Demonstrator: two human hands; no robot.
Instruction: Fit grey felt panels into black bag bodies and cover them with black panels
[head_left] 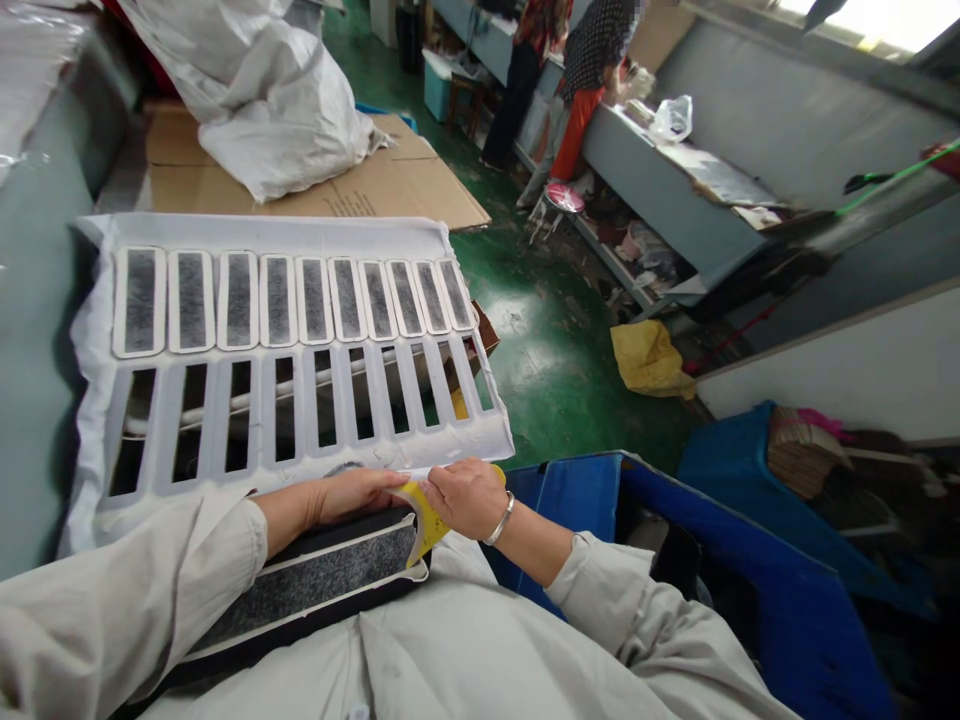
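Hands meet just below the near edge of a white slotted sheet (94, 340), where the right hand (469, 497) pinches a yellow tab (425, 520). The left hand (352, 493) lies on a stack of grey felt strips (315, 580) with its fingertips at the tab, and whether it grips cannot be told. The sheet's far row holds grey inserts (277, 300) and its near row is cut out, with a blue bin (570, 490) to the sheet's right and a white sack (270, 100) beyond it.
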